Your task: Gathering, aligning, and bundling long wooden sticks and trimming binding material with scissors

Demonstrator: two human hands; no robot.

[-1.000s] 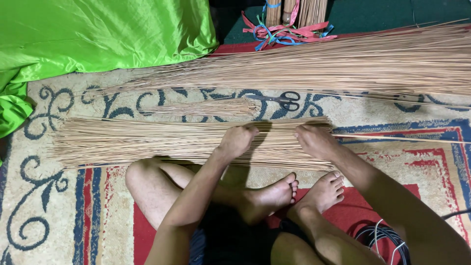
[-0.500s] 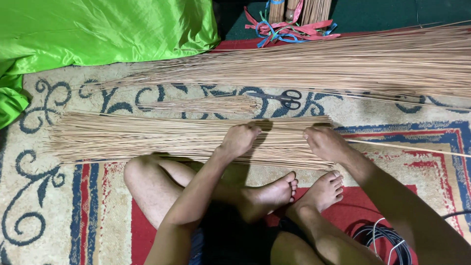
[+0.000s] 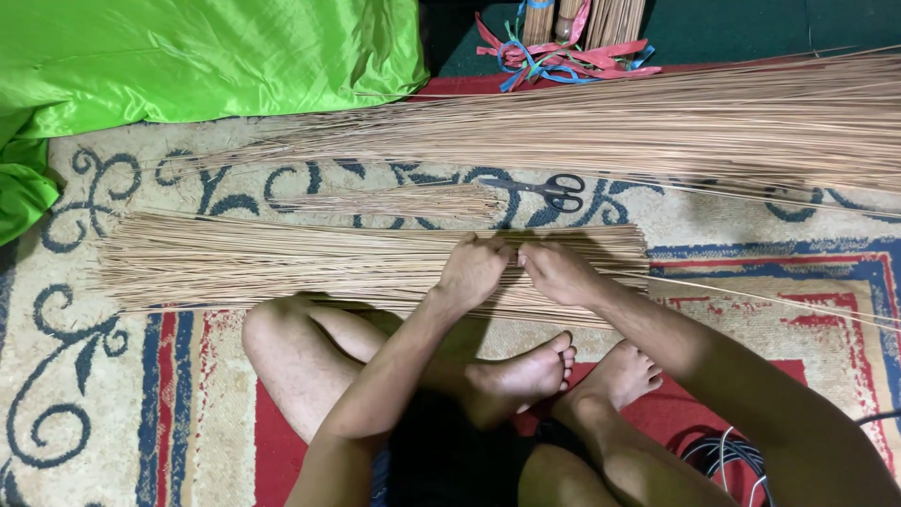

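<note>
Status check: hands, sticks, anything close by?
Left hand and right hand side by side on near stick bundle. Scissors lie just beyond, apart.

— What's that bundle of thin sticks (image 3: 282,268) like?

— Pale straw-coloured, long and fine, hundreds of them laid flat on the carpet, running from nine o'clock to three o'clock.

— Tidy?

— Fairly even at the three o'clock end, looser and fanned toward nine. It lies just above the crossed legs, at picture centre.
</note>
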